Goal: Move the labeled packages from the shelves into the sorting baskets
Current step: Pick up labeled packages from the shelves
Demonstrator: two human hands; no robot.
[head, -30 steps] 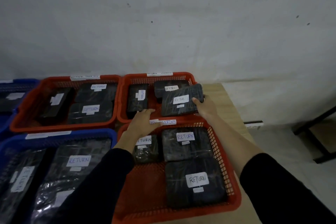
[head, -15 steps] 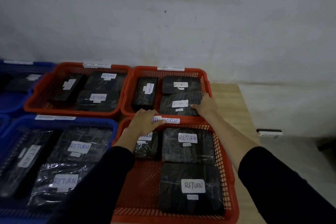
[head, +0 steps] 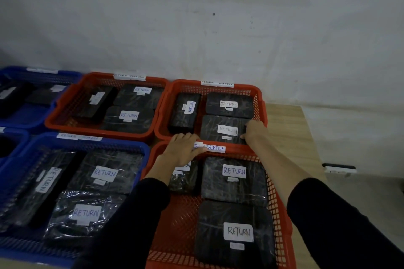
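Note:
A black wrapped package (head: pixel 220 126) with a white RETURN label lies flat in the front right of the far red basket (head: pixel 260 102), beside two other labeled packages. My right hand (head: pixel 254 131) grips its right edge, thumb on top. My left hand (head: pixel 183 148) rests flat on the back rim of the near red basket (head: pixel 282 214), partly covering that basket's OVERDUE label. The near basket holds three RETURN packages, one of them partly hidden under my left wrist.
A second red basket (head: pixel 65 116) sits left of the far one and holds three packages. Blue baskets (head: pixel 87 144) with more RETURN packages fill the left side. The wooden tabletop (head: pixel 284 129) ends at the right, with floor and a white wall beyond.
The package was held tilted above the far red basket a second ago; it now lies flat inside. My right hand stayed on its right edge. My left hand stayed on the near basket's rim.

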